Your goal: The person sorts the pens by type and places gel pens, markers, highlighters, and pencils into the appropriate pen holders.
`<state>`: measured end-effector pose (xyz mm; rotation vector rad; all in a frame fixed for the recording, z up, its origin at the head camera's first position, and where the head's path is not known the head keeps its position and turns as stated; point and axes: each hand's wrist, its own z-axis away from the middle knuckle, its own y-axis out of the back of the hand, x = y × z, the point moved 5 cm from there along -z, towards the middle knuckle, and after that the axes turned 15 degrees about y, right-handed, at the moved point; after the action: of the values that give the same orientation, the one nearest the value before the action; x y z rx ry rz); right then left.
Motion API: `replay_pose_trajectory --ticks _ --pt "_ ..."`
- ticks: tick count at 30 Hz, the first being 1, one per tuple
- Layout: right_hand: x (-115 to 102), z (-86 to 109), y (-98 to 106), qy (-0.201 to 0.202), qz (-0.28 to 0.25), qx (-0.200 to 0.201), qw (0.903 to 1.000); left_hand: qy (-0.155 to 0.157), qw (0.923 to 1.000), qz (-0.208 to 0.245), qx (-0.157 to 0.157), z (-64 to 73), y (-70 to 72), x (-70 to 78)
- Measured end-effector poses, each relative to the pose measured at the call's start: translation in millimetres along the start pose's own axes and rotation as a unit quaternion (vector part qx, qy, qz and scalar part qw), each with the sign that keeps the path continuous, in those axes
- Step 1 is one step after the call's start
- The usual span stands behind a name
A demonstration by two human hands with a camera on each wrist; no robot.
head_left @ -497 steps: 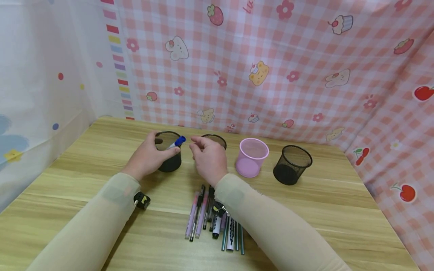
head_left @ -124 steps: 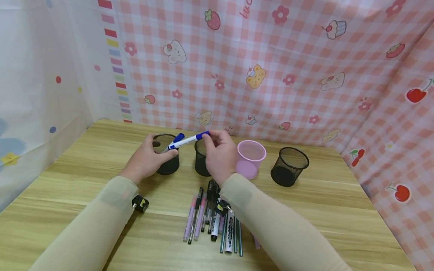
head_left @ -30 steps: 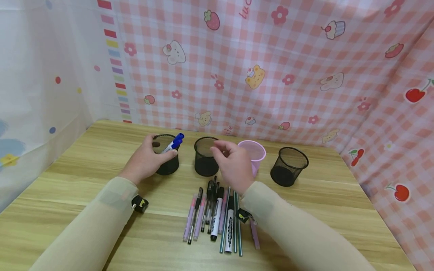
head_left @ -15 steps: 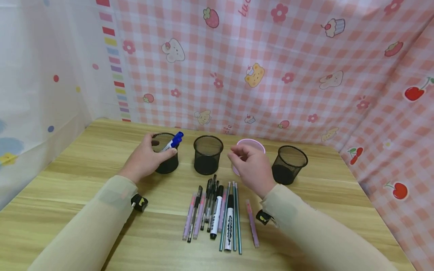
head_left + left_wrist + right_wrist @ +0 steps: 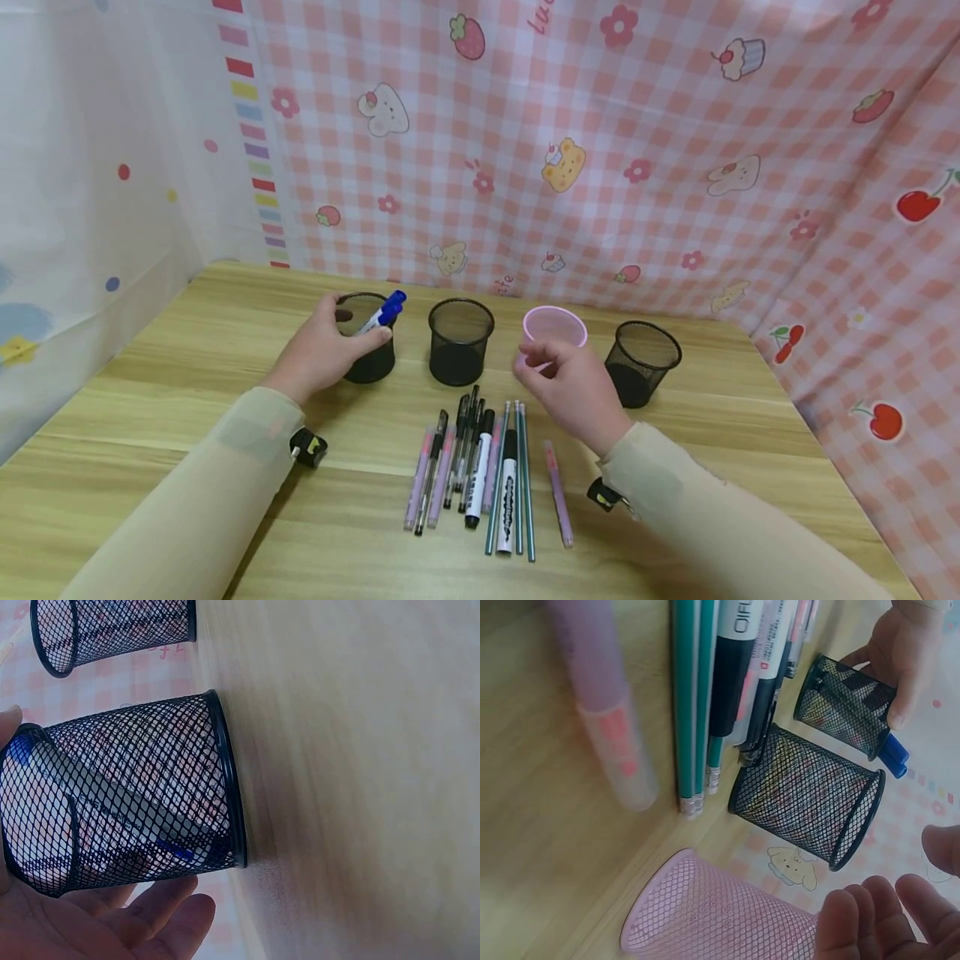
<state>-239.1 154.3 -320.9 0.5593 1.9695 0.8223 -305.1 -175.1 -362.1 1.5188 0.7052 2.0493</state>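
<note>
From the head, the pink cup (image 5: 555, 323) comes third in a row of four. Farthest to its left, the left hand (image 5: 322, 350) grips the end black cup (image 5: 369, 368) between thumb and fingers; two blue-capped markers (image 5: 389, 314) lean inside it. The middle black cup (image 5: 459, 362) stands just left of the pink cup, the outer black cup (image 5: 643, 367) just right. The right hand (image 5: 577, 387), loosely curled and holding nothing, is in front of the pink cup. Nearer the wearer than that cup lie black gel pens (image 5: 432, 475), purple pens (image 5: 417, 487), black-capped markers (image 5: 507, 500) and teal pencils (image 5: 528, 500), with a lone purple pen (image 5: 559, 500) apart. With only the blue pair in a cup and these all outside, the work looks early.

The left wrist confirms the grip on the end cup, leftmost from the pink cup; one marker shows through the mesh, the other I can't clearly make out.

In the right wrist view, the right fingers are spread beside the pink cup's mouth, grasping nothing; whether they touch it is unclear.
</note>
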Motion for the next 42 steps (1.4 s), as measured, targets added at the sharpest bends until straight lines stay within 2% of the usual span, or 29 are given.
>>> replay_pose_trajectory --ticks 9,13,18,23,27,36,42 --pt "3 13.8 -5 0.004 0.011 -0.061 0.9981 0.0 1.0 0.002 -0.002 0.3 -0.8 1.0" --pt "3 18.9 -9 -0.011 0.012 -0.096 0.9952 0.0 1.0 0.001 -0.003 0.6 -0.8 1.0" --pt "1 25.7 -16 -0.031 0.037 -0.157 0.9863 0.005 1.0 -0.002 0.001 1.3 -0.1 -0.2" --pt "-1 33.5 -22 -0.015 0.087 -0.209 0.974 0.004 1.0 -0.002 0.001 0.8 -0.3 -0.4" --pt "-2 39.1 -26 -0.005 0.104 -0.243 0.9645 0.002 1.0 -0.003 0.002 0.2 -0.7 -0.5" --pt "-4 44.9 -36 0.007 0.14 -0.289 0.947 0.002 1.0 -0.001 0.004 0.6 -0.4 -0.3" --pt "-3 46.2 -40 0.008 0.15 -0.299 0.9424 0.0 1.0 0.001 0.006 0.8 -1.0 0.4"
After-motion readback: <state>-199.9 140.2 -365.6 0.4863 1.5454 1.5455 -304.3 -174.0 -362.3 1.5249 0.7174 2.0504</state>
